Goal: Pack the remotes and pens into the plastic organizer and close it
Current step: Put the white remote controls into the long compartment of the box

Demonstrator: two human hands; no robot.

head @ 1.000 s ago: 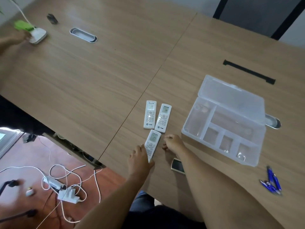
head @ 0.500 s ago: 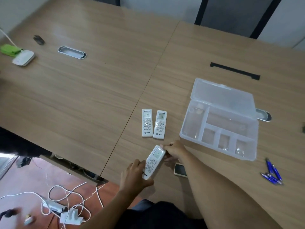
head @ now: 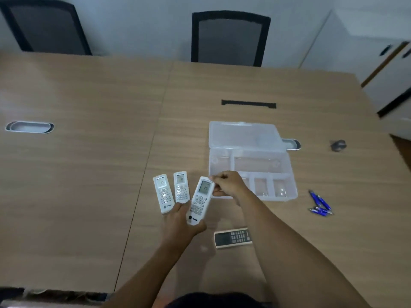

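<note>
A white remote (head: 200, 200) is lifted off the table, held at both ends. My left hand (head: 181, 226) grips its lower end and my right hand (head: 229, 185) pinches its top end. Two more white remotes (head: 163, 193) (head: 181, 187) lie side by side just left of it. A dark-faced remote (head: 233, 237) lies crosswise near the front, under my right forearm. The clear plastic organizer (head: 287, 174) stands open to the right, lid folded back, compartments bare. Several blue pens (head: 320, 203) lie right of it.
The wooden table (head: 89, 174) has oval cable grommets (head: 29, 126) at the left and behind the organizer, and a black slot (head: 248, 104) farther back. A small dark object (head: 338, 145) sits at the right. Two black chairs (head: 230, 38) stand beyond the far edge.
The held remote has risen off the table and moved up and to the right, toward the organizer. The view has swung up and right, showing the chairs and the dark remote.
</note>
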